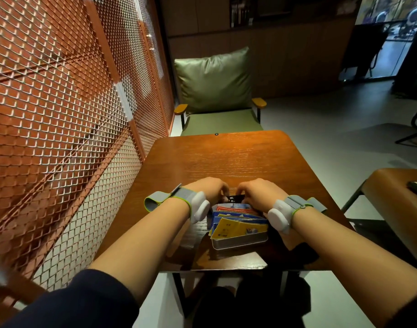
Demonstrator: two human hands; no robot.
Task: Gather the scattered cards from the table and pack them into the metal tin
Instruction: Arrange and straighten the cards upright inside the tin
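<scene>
Both hands, left (208, 189) and right (256, 191), pinch a black card (235, 198) over cards (238, 223) heaped in the tin (240, 242); green chair (214, 91) beyond the table (226, 157).

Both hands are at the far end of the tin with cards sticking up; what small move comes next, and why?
Probably press the cards down flat. They stand fanned and tilted above the rim of the metal tin, while the left hand and right hand pinch a dark card at the far end.
</scene>
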